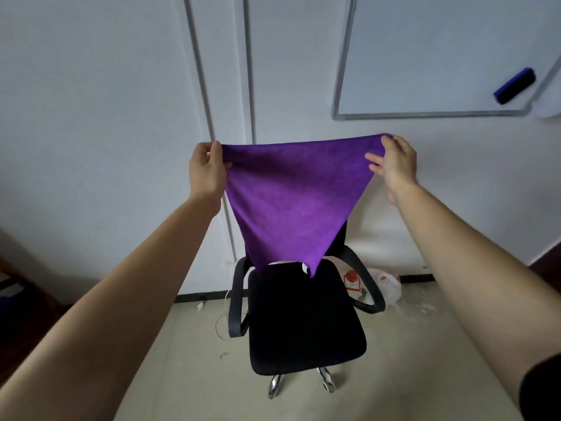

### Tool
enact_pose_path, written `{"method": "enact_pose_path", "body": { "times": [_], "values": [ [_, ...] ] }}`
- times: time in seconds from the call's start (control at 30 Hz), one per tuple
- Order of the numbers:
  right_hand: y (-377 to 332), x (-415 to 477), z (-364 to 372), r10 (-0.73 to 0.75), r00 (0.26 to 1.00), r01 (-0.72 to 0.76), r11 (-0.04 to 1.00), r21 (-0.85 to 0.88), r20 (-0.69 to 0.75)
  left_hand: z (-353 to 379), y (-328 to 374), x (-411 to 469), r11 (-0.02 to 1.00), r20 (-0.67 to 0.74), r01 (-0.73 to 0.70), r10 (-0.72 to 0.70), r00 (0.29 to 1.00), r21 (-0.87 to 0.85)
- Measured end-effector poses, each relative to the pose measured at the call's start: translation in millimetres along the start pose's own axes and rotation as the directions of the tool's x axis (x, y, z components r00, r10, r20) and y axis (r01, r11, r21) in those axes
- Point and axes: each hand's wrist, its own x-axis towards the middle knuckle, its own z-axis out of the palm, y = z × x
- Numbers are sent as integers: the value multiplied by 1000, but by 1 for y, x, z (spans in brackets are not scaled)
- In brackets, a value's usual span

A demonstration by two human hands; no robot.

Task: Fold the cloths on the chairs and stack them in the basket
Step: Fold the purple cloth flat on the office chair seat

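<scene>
A purple cloth (291, 196) hangs in the air in front of me, stretched wide along its top edge and narrowing to a point near the seat of a black office chair (303, 323). My left hand (208, 171) pinches the cloth's top left corner. My right hand (393, 161) pinches the top right corner. The cloth hides most of the chair's backrest. No basket is in view.
The chair stands on a pale floor against a white wall. A white plastic bag (384, 287) lies on the floor behind the chair's right armrest. A whiteboard (425, 56) with a blue eraser (514, 86) hangs at the upper right. Dark furniture (12, 287) shows at the left edge.
</scene>
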Motion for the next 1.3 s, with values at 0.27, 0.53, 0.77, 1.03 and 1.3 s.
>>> {"method": "enact_pose_path", "body": {
  "times": [0.27, 0.53, 0.77, 1.03, 1.3],
  "values": [
    [56, -97, -62, 85, 996, -89, 980, -177, -30, -31, -55, -112, 971, -138, -3, 37, 990, 237],
    [183, -202, -152, 310, 947, -317, 853, -415, -85, -61, -155, -279, 860, -236, 267, -178, 955, 434],
    [275, -278, -220, 493, 863, -468, 703, -535, -108, -92, -230, -387, 666, -222, 474, -431, 875, 576],
    [297, -305, -243, 582, 811, -521, 668, -531, -64, -107, -259, -415, 559, -258, 617, -589, 766, 554],
    [309, -242, -202, 556, 831, -482, 702, -525, -21, -86, -279, -338, 597, -303, 662, -595, 744, 452]
  ]
}}
